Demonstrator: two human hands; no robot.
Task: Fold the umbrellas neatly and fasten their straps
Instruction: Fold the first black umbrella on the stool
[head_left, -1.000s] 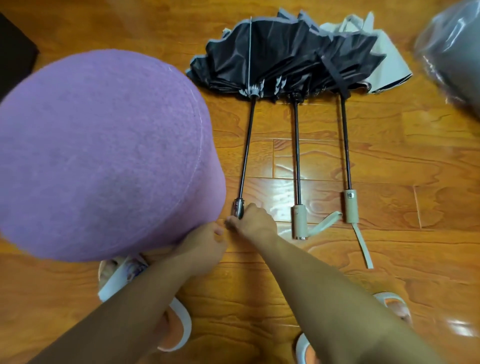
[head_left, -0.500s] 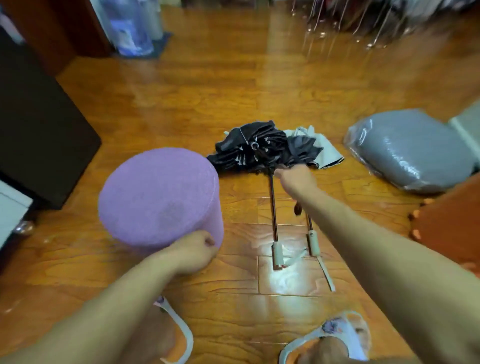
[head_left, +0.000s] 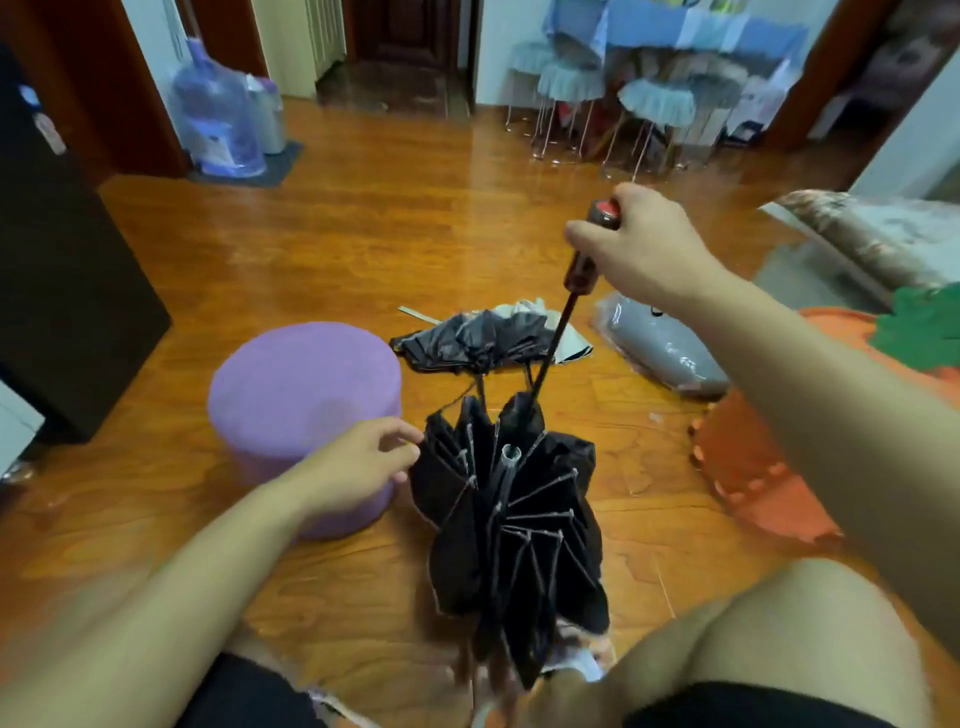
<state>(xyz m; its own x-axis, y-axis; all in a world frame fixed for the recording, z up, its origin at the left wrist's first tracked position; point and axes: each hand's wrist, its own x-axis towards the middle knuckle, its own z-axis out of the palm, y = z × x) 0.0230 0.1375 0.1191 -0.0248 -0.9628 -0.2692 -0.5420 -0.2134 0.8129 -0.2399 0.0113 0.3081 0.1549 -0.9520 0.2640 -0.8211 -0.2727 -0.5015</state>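
Observation:
A black folding umbrella (head_left: 514, 525) hangs canopy-down in front of me, its ribs and loose folds spread out. My right hand (head_left: 641, 244) grips its dark handle (head_left: 582, 265) up high, shaft slanting down to the canopy. At the canopy's left edge, my left hand (head_left: 363, 460) touches the fabric with loosely curled fingers. Two other umbrellas (head_left: 483, 340), black and beige, lie in a heap on the wooden floor beyond.
A purple round stool (head_left: 301, 400) stands just left of the umbrella. A grey plastic-wrapped cushion (head_left: 660, 348) lies at the right, with an orange mat (head_left: 748, 467) beside it. A dark cabinet (head_left: 67, 270) is at far left. My bare knee (head_left: 779, 639) is at lower right.
My right hand has lifted one umbrella off the floor by its handle and raised it. My left hand left the stool's base and came to the canopy. The view tilted up.

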